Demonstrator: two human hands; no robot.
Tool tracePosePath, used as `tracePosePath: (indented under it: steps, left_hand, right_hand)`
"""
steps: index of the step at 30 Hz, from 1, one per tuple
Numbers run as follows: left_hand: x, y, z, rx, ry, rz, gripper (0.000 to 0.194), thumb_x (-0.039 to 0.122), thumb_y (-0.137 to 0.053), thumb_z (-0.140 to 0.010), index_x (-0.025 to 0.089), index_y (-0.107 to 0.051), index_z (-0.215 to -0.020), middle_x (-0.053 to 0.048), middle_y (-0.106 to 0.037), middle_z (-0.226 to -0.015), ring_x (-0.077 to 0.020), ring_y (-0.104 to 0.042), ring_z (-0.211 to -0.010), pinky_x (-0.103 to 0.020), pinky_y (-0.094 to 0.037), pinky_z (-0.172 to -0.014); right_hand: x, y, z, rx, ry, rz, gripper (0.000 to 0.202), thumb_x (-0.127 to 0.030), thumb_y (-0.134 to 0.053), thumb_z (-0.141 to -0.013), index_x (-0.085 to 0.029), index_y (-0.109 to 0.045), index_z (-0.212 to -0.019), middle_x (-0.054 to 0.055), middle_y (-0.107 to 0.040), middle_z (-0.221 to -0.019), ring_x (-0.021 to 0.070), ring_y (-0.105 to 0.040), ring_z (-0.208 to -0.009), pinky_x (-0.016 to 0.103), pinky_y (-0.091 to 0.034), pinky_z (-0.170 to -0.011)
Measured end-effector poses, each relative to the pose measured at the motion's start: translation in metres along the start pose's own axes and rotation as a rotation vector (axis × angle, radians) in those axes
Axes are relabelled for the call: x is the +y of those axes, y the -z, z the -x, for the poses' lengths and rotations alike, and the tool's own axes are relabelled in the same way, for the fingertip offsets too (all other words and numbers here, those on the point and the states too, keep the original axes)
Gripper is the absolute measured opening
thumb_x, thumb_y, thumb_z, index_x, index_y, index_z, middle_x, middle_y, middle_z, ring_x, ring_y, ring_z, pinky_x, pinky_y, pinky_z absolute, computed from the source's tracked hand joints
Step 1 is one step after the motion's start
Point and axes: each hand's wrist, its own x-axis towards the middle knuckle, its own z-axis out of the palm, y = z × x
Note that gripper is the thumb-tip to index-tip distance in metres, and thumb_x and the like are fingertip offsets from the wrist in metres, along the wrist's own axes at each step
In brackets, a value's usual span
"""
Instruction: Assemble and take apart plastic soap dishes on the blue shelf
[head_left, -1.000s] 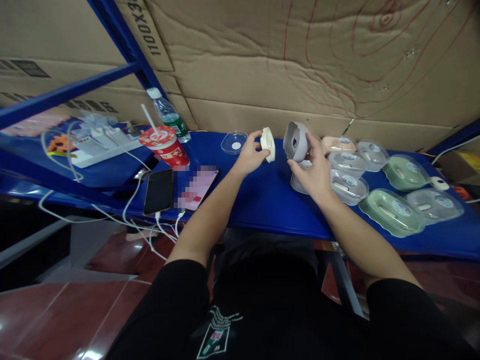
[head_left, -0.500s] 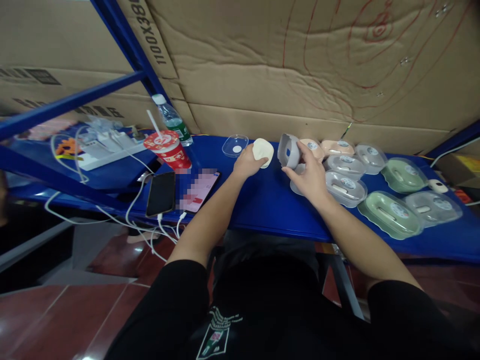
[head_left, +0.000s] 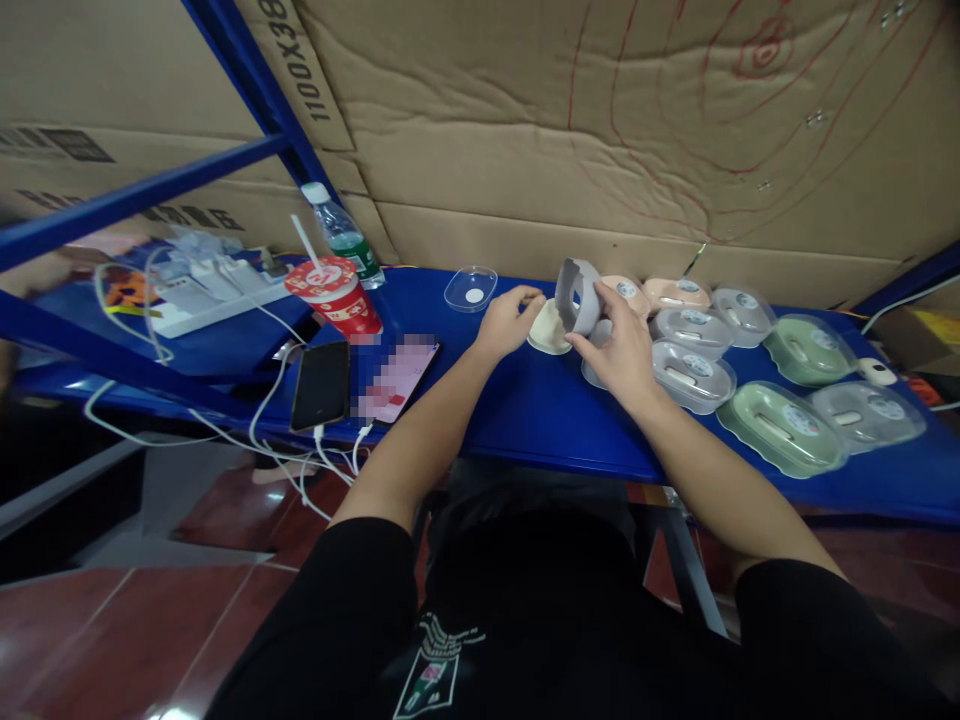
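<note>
My right hand [head_left: 622,350] grips a grey, box-like plastic frame [head_left: 576,298] by its right side, tilted so that its opening shows. Just left of the frame and partly behind it is a cream-coloured rounded piece [head_left: 549,330], low over the blue table or resting on it; I cannot tell which. My left hand [head_left: 510,322] is beside the cream piece, with fingers curled and thumb and fingertips close together. Whatever they hold, if anything, is hidden. Behind my left hand lies a clear shallow lid [head_left: 471,288] with a round white label.
On the right, several lidded oval boxes, including a green one [head_left: 784,428], cover the blue table [head_left: 540,430]. To the left are a red cup [head_left: 336,300], a water bottle [head_left: 345,240], two phones with cables [head_left: 321,385] and a power strip [head_left: 217,305]. Cardboard [head_left: 480,150] stands behind.
The cream piece has moved right, toward the grey frame. My left hand has shifted slightly right and its fingers no longer wrap the cream piece. My right hand still holds the frame.
</note>
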Motion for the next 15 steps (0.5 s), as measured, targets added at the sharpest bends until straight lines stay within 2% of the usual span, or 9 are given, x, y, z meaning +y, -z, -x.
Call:
tracePosePath:
  steps: [2,4,7,9,10,12,15]
  left_hand:
    - [0.009,0.001,0.003,0.064,-0.078,0.121,0.040,0.053,-0.059,-0.104,0.018,-0.076,-0.113,-0.010,-0.081,-0.107,-0.0191,-0.074,-0.091,-0.034,-0.058,-0.087]
    - [0.018,0.000,0.008,0.026,-0.174,0.209,0.043,0.059,-0.069,-0.096,0.019,-0.076,-0.109,-0.006,-0.078,-0.092,-0.0134,-0.064,-0.069,-0.028,-0.052,-0.069]
    - [0.028,-0.004,0.014,-0.047,-0.285,0.217,0.040,0.054,-0.085,-0.083,0.020,-0.075,-0.103,0.006,-0.059,-0.064,-0.0085,-0.042,-0.051,-0.025,-0.037,-0.055]
    - [0.030,-0.007,0.014,-0.032,-0.296,0.159,0.027,0.044,-0.083,-0.085,0.021,-0.074,-0.095,0.009,-0.048,-0.057,-0.0089,-0.038,-0.050,-0.025,-0.034,-0.055]
    - [0.029,-0.007,0.013,-0.014,-0.289,0.120,0.020,0.039,-0.080,-0.088,0.021,-0.073,-0.092,0.008,-0.049,-0.058,-0.0096,-0.040,-0.052,-0.026,-0.035,-0.056]
    - [0.025,-0.002,0.008,0.018,-0.277,0.012,0.009,0.029,-0.074,-0.091,0.020,-0.072,-0.089,0.004,-0.059,-0.068,-0.0117,-0.050,-0.061,-0.026,-0.041,-0.062]
    - [0.015,0.014,0.001,0.030,-0.239,-0.249,0.007,0.023,-0.069,-0.096,0.020,-0.074,-0.093,-0.004,-0.074,-0.094,-0.0186,-0.067,-0.087,-0.031,-0.051,-0.080]
  right_hand:
    - [-0.002,0.000,0.001,-0.009,0.022,0.032,0.079,-0.058,-0.067,-0.099,-0.021,-0.043,-0.165,0.019,-0.063,-0.159,0.0416,-0.063,-0.142,0.067,-0.047,-0.121]
    - [-0.006,0.000,0.002,-0.032,0.047,0.043,0.076,-0.054,-0.065,-0.101,-0.020,-0.042,-0.166,0.019,-0.063,-0.158,0.0412,-0.062,-0.144,0.069,-0.043,-0.124]
    - [-0.012,-0.003,0.005,-0.087,0.093,0.019,0.074,-0.047,-0.060,-0.105,-0.022,-0.036,-0.170,0.017,-0.065,-0.157,0.0388,-0.062,-0.145,0.069,-0.040,-0.127]
    - [-0.015,-0.005,0.006,-0.131,0.125,-0.001,0.079,-0.042,-0.060,-0.105,-0.021,-0.028,-0.174,0.016,-0.063,-0.158,0.0375,-0.060,-0.147,0.066,-0.040,-0.128]
    - [-0.017,-0.005,0.006,-0.153,0.136,0.001,0.083,-0.039,-0.061,-0.104,-0.020,-0.024,-0.176,0.017,-0.062,-0.160,0.0375,-0.058,-0.149,0.066,-0.039,-0.129]
    - [-0.020,-0.004,0.006,-0.195,0.144,0.036,0.088,-0.033,-0.063,-0.102,-0.017,-0.020,-0.177,0.019,-0.057,-0.164,0.0395,-0.053,-0.153,0.068,-0.032,-0.132]
    - [-0.027,-0.003,0.008,-0.260,0.146,0.122,0.086,-0.033,-0.066,-0.100,-0.014,-0.027,-0.175,0.022,-0.049,-0.170,0.0436,-0.045,-0.159,0.074,-0.019,-0.135]
